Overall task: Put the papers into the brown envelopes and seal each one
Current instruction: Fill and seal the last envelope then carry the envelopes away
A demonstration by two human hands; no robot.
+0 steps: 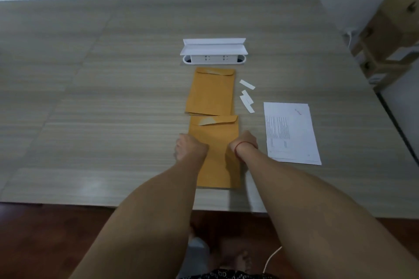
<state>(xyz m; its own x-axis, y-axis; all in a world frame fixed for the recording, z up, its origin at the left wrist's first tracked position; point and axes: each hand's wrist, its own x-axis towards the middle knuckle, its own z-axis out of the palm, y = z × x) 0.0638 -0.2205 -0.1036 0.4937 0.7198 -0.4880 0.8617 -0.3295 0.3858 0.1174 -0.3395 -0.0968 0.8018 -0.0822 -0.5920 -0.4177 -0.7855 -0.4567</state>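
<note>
A brown envelope lies lengthwise on the table in front of me, its flap at the far end with a pale strip showing. My left hand grips its left edge and my right hand, a red thread round the wrist, grips its right edge. Both hands are curled, fingers hidden underneath. A small stack of brown envelopes lies just beyond it with flaps folded down. A stack of printed papers rests to the right of my right hand.
Several white peel-off strips lie between the far envelopes and the papers. A white socket box with raised lid sits in the table behind the envelopes. The table's front edge is near me. Cardboard boxes stand at the right.
</note>
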